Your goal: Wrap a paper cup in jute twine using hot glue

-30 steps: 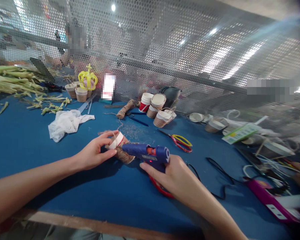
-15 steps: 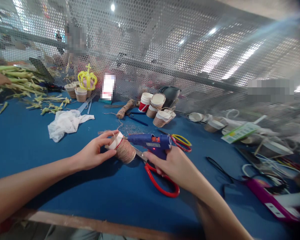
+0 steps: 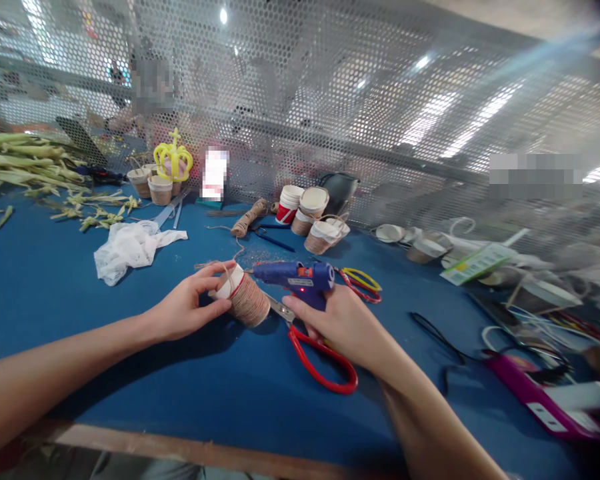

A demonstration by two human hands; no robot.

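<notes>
At table point(image 3: 180, 393) | left hand point(image 3: 187, 303) curled round cup point(image 3: 249, 301) | right hand point(image 3: 347, 323) gripping glue gun point(image 3: 285, 274)

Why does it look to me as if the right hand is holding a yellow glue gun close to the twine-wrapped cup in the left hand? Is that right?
Not quite: the colour is off. The head view shows that the glue gun is blue. The right hand does hold it close to the twine-wrapped cup in the left hand.

A blue table point(image 3: 205, 393) carries red-handled scissors point(image 3: 301, 358), white fabric point(image 3: 125, 250), bundled twine point(image 3: 250, 218) and cups point(image 3: 322, 238).
</notes>
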